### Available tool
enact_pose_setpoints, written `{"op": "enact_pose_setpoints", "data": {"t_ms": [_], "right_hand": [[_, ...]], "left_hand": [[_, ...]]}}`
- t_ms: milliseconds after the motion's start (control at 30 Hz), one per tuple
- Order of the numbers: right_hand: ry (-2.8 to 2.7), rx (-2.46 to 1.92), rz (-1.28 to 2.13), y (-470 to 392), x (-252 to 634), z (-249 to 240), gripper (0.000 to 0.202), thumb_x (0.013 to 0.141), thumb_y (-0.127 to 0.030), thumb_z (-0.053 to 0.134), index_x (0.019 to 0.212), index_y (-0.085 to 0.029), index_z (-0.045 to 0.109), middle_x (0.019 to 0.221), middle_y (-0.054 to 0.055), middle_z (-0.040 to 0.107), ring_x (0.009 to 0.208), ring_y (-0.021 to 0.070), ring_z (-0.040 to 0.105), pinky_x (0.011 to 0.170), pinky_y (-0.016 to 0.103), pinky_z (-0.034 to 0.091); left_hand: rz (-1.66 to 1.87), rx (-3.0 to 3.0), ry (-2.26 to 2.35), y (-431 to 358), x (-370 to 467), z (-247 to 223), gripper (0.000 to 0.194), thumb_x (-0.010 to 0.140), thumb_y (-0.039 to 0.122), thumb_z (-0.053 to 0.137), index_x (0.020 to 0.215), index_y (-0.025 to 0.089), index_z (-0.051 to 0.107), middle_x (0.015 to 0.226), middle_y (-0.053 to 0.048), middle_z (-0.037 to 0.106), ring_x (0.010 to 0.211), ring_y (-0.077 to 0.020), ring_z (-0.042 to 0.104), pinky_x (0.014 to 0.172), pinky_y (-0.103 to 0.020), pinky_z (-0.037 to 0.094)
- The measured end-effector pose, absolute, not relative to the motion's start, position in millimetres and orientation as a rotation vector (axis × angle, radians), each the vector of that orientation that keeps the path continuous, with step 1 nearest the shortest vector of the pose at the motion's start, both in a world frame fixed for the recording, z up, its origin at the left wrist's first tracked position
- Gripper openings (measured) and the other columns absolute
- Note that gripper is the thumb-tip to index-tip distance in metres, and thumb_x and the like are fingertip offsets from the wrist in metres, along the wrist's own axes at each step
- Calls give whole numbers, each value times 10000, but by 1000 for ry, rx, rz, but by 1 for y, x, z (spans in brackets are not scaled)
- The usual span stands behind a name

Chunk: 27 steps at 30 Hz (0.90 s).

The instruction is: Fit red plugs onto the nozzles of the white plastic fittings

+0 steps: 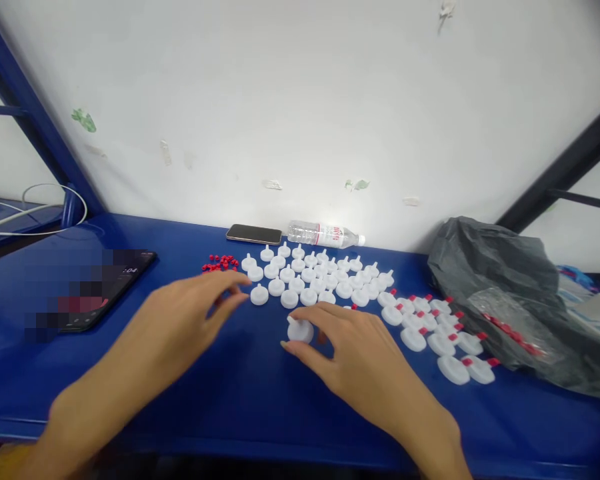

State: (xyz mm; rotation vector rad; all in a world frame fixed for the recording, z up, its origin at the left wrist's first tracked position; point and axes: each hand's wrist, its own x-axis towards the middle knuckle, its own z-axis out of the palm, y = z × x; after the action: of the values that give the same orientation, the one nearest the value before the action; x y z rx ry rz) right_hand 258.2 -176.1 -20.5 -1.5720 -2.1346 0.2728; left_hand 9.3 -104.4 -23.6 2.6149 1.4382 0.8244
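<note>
My right hand (350, 347) grips a white nozzle cap (300, 331) between thumb and fingers, low over the blue table. Its short spout points up and to the left, with no red tip showing on it. My left hand (195, 307) hovers to the left, fingers half curled. Its thumb and index tips look slightly apart, and nothing shows between them. Just beyond both hands stand many white nozzle caps (289, 299), spouts upward. A pile of small red tips (221, 263) lies behind my left hand. To the right are several white nozzle caps with red tips (413, 339).
A plastic bottle (325, 235) lies along the wall beside a phone (254, 234). A larger, partly blurred device (145, 263) rests at left. On the right, a dark plastic bag (490, 260) carries a clear bag of red tips (515, 333). Blue frame posts (40, 113) rise at the side.
</note>
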Motion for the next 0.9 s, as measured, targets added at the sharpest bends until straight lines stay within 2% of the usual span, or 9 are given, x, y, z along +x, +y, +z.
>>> {"op": "enact_pose_setpoints", "data": {"t_ms": [100,167,367,533,633,767,900], "right_hand": [[-2154,-1632,244,-173,262,-24,234,1009,-436,681,1207,-319,726,1131,-29,792,908,245,749,785,384,481],[-2179,-1660,217,-171,262,-26,246,1021,-426,663,1222,-297,723,1133,-12,791,924,257,749,811,402,489],[-2226,-1682,227,-170,259,-27,284,1042,-452,620,1250,-287,719,1135,9,790,925,259,749,808,402,503],[-2237,-1681,241,-171,258,-27,287,1050,-466,604,1255,-301,720,1103,5,793,905,249,750,791,383,496],[-2250,-1652,279,-171,256,-27,277,1054,-468,600,1229,-293,724,1052,-1,792,893,241,750,796,374,488],[-2254,-1633,307,-172,254,-28,244,1050,-451,614,1194,-293,733,1006,-15,786,866,228,740,793,367,476],[-2267,-1630,299,-172,253,-27,236,1042,-437,632,1175,-275,740,985,-2,785,848,232,732,773,368,468]], "left_hand": [[545,2706,1797,-91,-22,-18,390,1074,361,392,1240,209,711,1217,-100,765,1034,-333,743,835,-383,538],[300,2670,1929,-84,-39,-15,468,1079,334,306,1281,155,689,1205,-153,753,1050,-377,730,853,-449,538],[93,2521,1874,-66,-64,-21,529,1037,327,313,1451,142,585,1276,-175,737,1169,-379,685,999,-502,493],[41,2461,1770,-54,-63,-30,566,993,387,363,1453,155,600,1316,-175,691,1192,-376,651,1067,-517,451],[78,2476,1719,-48,-64,-31,548,973,395,382,1392,168,652,1241,-168,698,1137,-369,667,1038,-511,466],[135,2507,1688,-42,-68,-31,429,933,369,446,1176,187,750,1130,-136,744,1055,-338,697,954,-451,496],[229,2535,1691,-44,-71,-35,302,959,327,455,982,241,743,886,-20,769,811,-240,704,729,-311,477]]}}
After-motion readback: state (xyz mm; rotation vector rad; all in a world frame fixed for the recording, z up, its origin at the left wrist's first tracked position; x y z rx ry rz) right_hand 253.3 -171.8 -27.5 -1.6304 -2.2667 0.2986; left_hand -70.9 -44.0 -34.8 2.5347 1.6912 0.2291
